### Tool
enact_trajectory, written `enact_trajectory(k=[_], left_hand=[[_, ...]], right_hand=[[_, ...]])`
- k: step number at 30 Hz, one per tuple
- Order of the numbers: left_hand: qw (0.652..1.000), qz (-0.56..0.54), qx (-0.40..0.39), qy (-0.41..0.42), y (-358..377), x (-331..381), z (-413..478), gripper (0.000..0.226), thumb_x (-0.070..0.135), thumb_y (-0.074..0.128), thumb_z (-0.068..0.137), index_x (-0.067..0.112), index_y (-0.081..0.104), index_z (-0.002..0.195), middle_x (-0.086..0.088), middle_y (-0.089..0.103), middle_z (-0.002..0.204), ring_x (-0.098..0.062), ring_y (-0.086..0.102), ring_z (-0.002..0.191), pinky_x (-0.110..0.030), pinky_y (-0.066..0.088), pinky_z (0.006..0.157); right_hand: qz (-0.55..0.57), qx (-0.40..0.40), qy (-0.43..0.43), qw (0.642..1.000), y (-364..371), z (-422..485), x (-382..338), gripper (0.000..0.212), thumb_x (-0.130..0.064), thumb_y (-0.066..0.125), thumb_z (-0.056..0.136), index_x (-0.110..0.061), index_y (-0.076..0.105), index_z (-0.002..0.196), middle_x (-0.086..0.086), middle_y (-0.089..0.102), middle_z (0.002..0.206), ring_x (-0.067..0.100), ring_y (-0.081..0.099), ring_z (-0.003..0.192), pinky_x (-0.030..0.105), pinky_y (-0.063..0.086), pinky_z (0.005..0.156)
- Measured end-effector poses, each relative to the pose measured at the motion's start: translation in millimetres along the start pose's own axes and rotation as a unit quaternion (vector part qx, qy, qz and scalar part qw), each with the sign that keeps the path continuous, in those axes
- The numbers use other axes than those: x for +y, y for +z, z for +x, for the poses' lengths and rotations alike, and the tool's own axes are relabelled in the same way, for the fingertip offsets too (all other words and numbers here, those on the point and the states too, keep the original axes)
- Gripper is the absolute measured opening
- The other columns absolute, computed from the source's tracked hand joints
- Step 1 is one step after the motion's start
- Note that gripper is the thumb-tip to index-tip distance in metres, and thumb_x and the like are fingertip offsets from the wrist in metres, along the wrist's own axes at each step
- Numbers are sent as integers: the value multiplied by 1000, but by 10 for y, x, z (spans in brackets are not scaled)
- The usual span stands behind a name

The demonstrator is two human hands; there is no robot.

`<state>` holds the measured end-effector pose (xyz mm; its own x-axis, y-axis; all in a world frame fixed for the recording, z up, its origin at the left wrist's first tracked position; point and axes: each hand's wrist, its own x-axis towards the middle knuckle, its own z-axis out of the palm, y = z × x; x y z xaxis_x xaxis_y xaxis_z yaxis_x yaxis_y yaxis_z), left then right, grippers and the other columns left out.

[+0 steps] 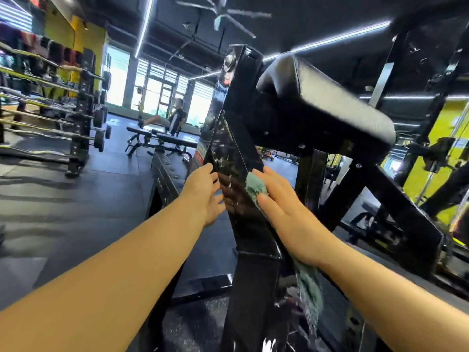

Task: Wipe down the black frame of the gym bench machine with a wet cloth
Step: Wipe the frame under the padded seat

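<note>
The black frame [236,153] of the bench machine rises as a glossy slanted post in the middle of the view, with a black padded seat [322,97] on its right. My right hand [286,209] presses a green-grey cloth [255,186] flat against the right face of the post, fingers straight; the cloth's tail [311,290] hangs down below my wrist. On the left side of the same post my left hand [205,194] rests with fingers spread and straight, holding nothing. Wet streaks shine on the post above the hands.
A barbell and dumbbell rack [50,102] lines the left wall. Flat benches [162,141] stand behind the post, and a person [175,118] sits there by the windows. More black frame bars [396,207] and a mirror with yellow wall are at the right. Dark rubber floor [76,199] lies at left.
</note>
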<state>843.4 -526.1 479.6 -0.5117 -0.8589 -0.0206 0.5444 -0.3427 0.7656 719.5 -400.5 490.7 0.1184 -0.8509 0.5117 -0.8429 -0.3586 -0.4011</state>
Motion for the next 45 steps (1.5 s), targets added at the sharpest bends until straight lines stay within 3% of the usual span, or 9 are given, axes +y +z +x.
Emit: enact_trajectory(k=[3, 7, 10, 15, 19, 27, 35, 42, 45], left_hand=[[1000, -24, -1, 1, -77, -56, 21, 59, 46, 31, 99, 8, 33, 144, -9, 46, 142, -27, 46, 128, -43, 39, 105], [998, 26, 8, -49, -30, -353, -271, 51, 46, 25, 101, 8, 60, 105, -9, 60, 99, -23, 56, 83, -33, 52, 60], [997, 34, -19, -65, -24, -519, -415, 57, 48, 21, 100, 6, 58, 94, -14, 59, 94, -27, 55, 84, -37, 48, 67], [998, -18, -9, -67, 0, -552, -483, 67, 55, 23, 97, 3, 54, 127, -16, 54, 127, -35, 48, 122, -42, 42, 88], [999, 8, -9, -38, 12, -593, -550, 68, 59, 22, 96, 5, 61, 112, -18, 59, 121, -33, 60, 98, -44, 48, 84], [999, 4, 22, -35, 97, -532, -641, 73, 57, 15, 98, 1, 51, 127, -21, 46, 140, -36, 41, 131, -39, 40, 84], [1000, 0, 6, 4, 90, -599, -660, 68, 56, 16, 98, 7, 43, 137, -12, 42, 141, -30, 42, 130, -37, 37, 87], [998, 5, -48, 41, -141, -745, -597, 71, 58, 17, 96, 8, 46, 137, -12, 53, 136, -26, 50, 124, -38, 45, 90], [988, 136, -10, 70, -424, -1080, -617, 73, 60, 14, 96, 8, 60, 118, -5, 66, 96, -20, 64, 83, -36, 47, 72]], right_hand=[[-32, -8, -41, 999, -17, -172, -8, 44, -35, 31, 101, -48, 20, 142, -24, 5, 156, -10, -1, 141, 10, 7, 108], [-118, 27, -5, 993, 18, 721, 19, 50, -39, 33, 102, -17, 35, 147, 3, -6, 161, 19, -15, 146, 36, 1, 119], [-136, 41, 14, 990, 52, 1133, 86, 62, -46, 23, 97, -1, 52, 129, 14, 11, 159, 32, -23, 143, 51, -5, 118], [-46, 29, -39, 998, 1, 204, -11, 45, -25, 34, 104, -21, 28, 148, -7, 15, 158, 5, 7, 145, 12, 4, 114], [-31, -1, -48, 998, 55, -594, -7, 46, -48, 24, 94, -48, 14, 139, -35, 2, 151, -16, -9, 137, 0, -1, 106], [-86, -5, 44, 995, -62, 1210, -70, 55, -38, 23, 104, -13, 15, 153, 8, -3, 161, 29, -8, 147, 40, 3, 120], [-21, -5, -21, 1000, -70, 335, -68, 49, -36, 43, 101, -29, 32, 148, -10, 13, 160, 7, -3, 147, 34, 10, 117], [113, 212, -161, 957, 264, -478, 146, 23, -34, 46, 93, -30, 63, 108, -14, 61, 118, 3, 49, 127, 22, 36, 106], [159, 270, -195, 930, 344, -443, 198, 23, -27, 45, 94, -22, 67, 101, -14, 65, 104, -6, 57, 111, 20, 40, 102]])
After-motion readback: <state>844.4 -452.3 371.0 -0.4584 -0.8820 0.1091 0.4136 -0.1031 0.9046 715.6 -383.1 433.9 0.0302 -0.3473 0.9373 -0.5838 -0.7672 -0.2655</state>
